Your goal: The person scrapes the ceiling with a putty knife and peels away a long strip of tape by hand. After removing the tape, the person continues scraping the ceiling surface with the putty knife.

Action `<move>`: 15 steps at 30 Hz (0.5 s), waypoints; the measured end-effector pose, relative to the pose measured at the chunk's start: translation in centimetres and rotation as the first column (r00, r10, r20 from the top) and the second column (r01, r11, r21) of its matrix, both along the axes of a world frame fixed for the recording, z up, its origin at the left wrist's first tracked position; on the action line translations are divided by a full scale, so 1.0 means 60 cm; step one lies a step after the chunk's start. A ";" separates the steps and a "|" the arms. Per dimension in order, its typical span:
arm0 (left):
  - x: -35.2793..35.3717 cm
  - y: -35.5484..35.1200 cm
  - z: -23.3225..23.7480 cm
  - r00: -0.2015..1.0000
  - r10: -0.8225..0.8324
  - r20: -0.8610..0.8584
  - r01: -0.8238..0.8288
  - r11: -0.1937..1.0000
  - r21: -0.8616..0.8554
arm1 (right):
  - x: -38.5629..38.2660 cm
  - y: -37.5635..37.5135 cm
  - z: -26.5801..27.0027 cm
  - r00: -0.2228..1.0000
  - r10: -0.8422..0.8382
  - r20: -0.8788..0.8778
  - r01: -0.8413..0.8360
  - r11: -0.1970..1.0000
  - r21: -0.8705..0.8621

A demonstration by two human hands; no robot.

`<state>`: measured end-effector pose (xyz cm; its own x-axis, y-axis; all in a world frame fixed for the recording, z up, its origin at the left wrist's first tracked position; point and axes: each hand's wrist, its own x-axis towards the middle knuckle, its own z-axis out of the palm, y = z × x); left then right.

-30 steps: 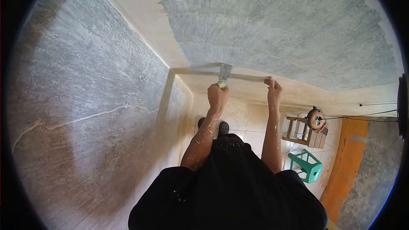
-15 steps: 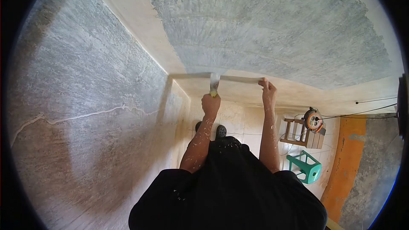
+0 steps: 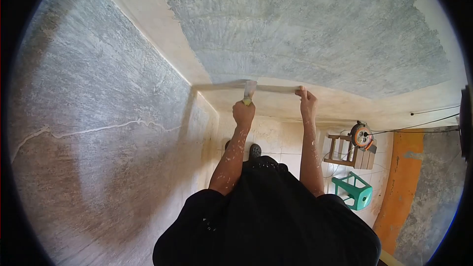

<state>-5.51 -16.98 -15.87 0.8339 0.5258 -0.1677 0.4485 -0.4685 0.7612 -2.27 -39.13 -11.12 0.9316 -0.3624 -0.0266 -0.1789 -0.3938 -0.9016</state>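
Note:
My left hand [image 3: 243, 114] is closed around the handle of a scraper [image 3: 250, 88] with a wide, pale metal blade. The blade points away from me and meets the wall at the lower edge of its bare grey area [image 3: 295, 29]. A thin grey-brown strip of paint [image 3: 278, 88] runs from the corner past the blade towards my right hand [image 3: 307, 101]. Thumb and fingers of that hand pinch the strip's right end. Below the strip the wall has a cream coat [image 3: 276, 103]. Pale flakes cling to both forearms.
The left wall [image 3: 98, 88] is mottled grey with a white filled crack [image 3: 106, 130]. Down on the tiled floor, to the right, stand a wooden stool [image 3: 363, 160] with a cable reel [image 3: 361, 136], and a green plastic stool [image 3: 362, 194]. Cables run right from the reel.
The scraper has moved slightly up the wall, its blade now tilted a little more to the right. My right hand keeps its pinch and sits slightly higher and further left in view.

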 end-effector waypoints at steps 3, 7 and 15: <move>-0.025 0.008 -0.045 0.994 0.083 -0.072 -0.081 0.996 0.022 | -0.006 0.000 -0.005 0.999 -0.010 -0.037 0.010 1.000 0.003; -0.006 -0.008 -0.051 0.999 0.000 -0.053 0.002 0.999 0.040 | 0.008 -0.002 0.003 1.000 0.014 -0.002 -0.014 1.000 -0.020; -0.011 0.007 -0.061 0.992 0.008 -0.130 0.003 0.996 0.086 | 0.009 0.001 0.012 1.000 0.011 -0.005 -0.011 1.000 -0.025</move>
